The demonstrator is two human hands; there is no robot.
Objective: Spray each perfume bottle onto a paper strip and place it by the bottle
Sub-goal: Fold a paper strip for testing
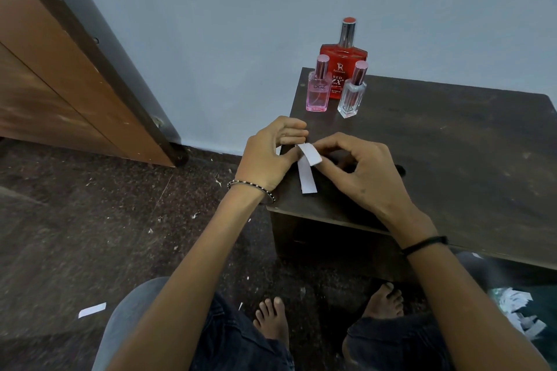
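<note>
Between the left hand [272,153] and right hand [358,167], both pinching, separating paper strips [307,169], not yet spraying; next likely reaching beyond to the pink bottle [318,90].

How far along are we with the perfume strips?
Early. No strip lies beside the red bottle, pink bottle or clear bottle, all capped. Both hands, left hand and right hand, hold paper strips. All three sprays remain.
</note>
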